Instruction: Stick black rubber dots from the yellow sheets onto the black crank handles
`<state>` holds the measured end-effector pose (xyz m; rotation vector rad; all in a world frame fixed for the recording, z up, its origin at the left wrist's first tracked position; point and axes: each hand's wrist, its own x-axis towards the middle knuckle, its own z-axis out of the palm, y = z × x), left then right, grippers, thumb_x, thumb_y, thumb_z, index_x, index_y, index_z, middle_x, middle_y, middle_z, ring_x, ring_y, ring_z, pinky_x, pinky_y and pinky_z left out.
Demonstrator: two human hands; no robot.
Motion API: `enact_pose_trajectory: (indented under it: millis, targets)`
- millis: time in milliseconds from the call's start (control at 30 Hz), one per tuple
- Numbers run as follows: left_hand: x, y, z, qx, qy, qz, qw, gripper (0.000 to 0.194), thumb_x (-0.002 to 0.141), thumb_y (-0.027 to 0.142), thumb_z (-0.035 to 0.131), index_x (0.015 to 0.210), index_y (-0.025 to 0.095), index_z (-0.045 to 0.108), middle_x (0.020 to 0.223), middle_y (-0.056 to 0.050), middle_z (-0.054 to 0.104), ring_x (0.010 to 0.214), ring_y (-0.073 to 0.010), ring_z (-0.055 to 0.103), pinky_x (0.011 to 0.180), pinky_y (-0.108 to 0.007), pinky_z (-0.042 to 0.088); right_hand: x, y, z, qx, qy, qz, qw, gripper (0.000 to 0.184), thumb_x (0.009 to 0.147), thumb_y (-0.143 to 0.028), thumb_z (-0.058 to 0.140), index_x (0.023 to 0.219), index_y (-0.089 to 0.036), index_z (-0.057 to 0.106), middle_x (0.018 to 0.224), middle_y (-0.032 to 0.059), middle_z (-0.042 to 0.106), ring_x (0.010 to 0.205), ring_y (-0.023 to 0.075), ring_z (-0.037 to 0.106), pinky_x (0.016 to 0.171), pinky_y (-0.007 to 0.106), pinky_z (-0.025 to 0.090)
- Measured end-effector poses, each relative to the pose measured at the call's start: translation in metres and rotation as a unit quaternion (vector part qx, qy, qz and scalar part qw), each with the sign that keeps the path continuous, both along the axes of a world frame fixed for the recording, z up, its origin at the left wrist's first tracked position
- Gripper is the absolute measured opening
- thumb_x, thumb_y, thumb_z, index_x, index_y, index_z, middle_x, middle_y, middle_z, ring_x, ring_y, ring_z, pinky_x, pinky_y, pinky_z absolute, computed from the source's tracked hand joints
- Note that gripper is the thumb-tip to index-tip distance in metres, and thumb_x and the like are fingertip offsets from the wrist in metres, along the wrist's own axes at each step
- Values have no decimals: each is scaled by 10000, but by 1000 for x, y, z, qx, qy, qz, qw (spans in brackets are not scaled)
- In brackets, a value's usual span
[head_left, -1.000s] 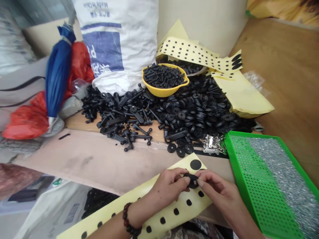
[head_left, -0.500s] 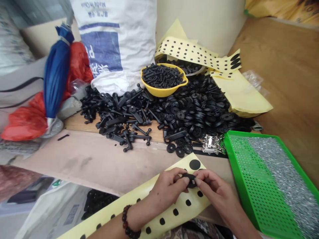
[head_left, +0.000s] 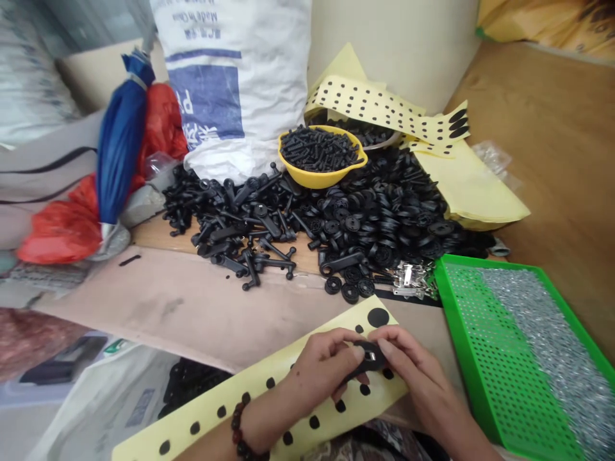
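Between both hands is a black plastic part (head_left: 373, 360) with a rounded end and a small shiny metal piece in its slot. My left hand (head_left: 327, 362) pinches it from the left, thumb on top. My right hand (head_left: 416, 368) grips its right edge between thumb and fingers. Part of it is hidden behind my fingers. Beneath my hands lies a yellow sticker sheet (head_left: 254, 400) with rows of black dots and a larger black circle at its far end. Several black ribbed discs (head_left: 350, 292) lie just beyond the sheet, near a small heap of metal clips (head_left: 412, 280).
A green perforated tray (head_left: 500, 358) with small silvery pieces stands at the right. Behind are heaps of black crank handles (head_left: 245, 221) and discs, a yellow bowl (head_left: 319, 179) of black screw-like pieces, a white sack (head_left: 269, 83), more yellow sheets (head_left: 473, 186) and a blue umbrella (head_left: 120, 141).
The black part has turned in my fingers, so its slot and metal piece show more clearly. Both hands still hold it. The whole view has shifted slightly.
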<state>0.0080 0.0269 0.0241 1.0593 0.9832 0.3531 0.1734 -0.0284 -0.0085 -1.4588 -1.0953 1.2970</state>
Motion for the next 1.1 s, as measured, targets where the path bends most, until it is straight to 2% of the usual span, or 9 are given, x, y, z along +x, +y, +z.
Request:
enact_pose_trajectory:
  millis: [133, 333, 500, 633, 767, 833, 933, 1000, 1100]
  targets:
    - [-1, -3, -1, 8, -20, 18, 1000, 403, 680, 261, 672, 1066, 155, 627, 623, 45, 527, 439, -47, 381, 383, -154, 291, -4, -2, 2, 27, 17, 43, 999, 257, 923, -461, 474, 987, -239, 586, 867, 15, 613, 807, 174, 581, 662, 239, 456]
    - [-9, -9, -5, 62, -12, 19, 998, 321, 716, 237, 627, 1031, 186, 589, 649, 51, 480, 531, -77, 426, 449, -158, 332, -23, -1, 9, 134, -45, 42, 989, 192, 938, -345, 449, 963, -243, 610, 984, 42, 626, 949, 188, 603, 786, 255, 488]
    - [-67, -12, 30, 116, 73, -63, 989, 341, 752, 295, 589, 1087, 233, 604, 830, 7, 629, 718, -149, 567, 618, -217, 452, -29, -6, 19, 138, -50, 138, 980, 244, 967, -317, 384, 1040, -269, 612, 1010, 32, 642, 906, 167, 626, 780, 248, 501]
    - [-154, -22, 57, 256, 402, -85, 875, 350, 833, 353, 471, 1143, 298, 622, 1015, -18, 710, 940, -247, 648, 812, -326, 496, -8, 0, 12, 142, -188, 67, 970, 238, 953, -329, 394, 997, -244, 612, 1031, 54, 652, 954, 199, 629, 807, 292, 501]
    - [-195, -30, 53, 317, 630, -69, 705, 450, 833, 322, 362, 1149, 170, 644, 913, -120, 734, 831, -326, 690, 713, -429, 535, 18, 16, -9, 193, -395, -9, 898, 214, 920, -298, 406, 958, -214, 598, 977, 83, 647, 924, 243, 617, 803, 375, 499]
    - [-179, -28, 45, 413, 607, -54, 677, 422, 859, 310, 360, 1127, 161, 649, 986, -132, 721, 888, -311, 680, 745, -429, 542, 23, 23, -19, 204, -485, -12, 850, 224, 913, -255, 383, 960, -197, 595, 983, 107, 632, 909, 267, 600, 773, 408, 496]
    - [-122, -17, 32, 562, 442, -101, 692, 339, 860, 176, 398, 1103, 213, 631, 1087, -84, 680, 970, -229, 634, 821, -348, 529, 20, 28, -27, 210, -563, 2, 799, 226, 897, -182, 369, 944, -181, 590, 976, 129, 605, 890, 284, 576, 733, 424, 488]
    - [-77, -9, 24, 581, 366, -177, 705, 379, 809, 66, 429, 1117, 208, 598, 1096, -75, 646, 971, -212, 594, 817, -329, 515, 16, 27, -29, 228, -563, 15, 794, 198, 891, -163, 381, 918, -180, 576, 955, 131, 594, 889, 283, 568, 729, 419, 485]
    - [-26, -1, 10, 612, 310, -262, 679, 253, 813, 86, 492, 1030, 187, 572, 1025, -67, 600, 894, -225, 546, 736, -340, 495, 7, 22, -29, 248, -527, 33, 812, 164, 911, -173, 384, 873, -199, 541, 909, 108, 586, 873, 263, 567, 727, 400, 486]
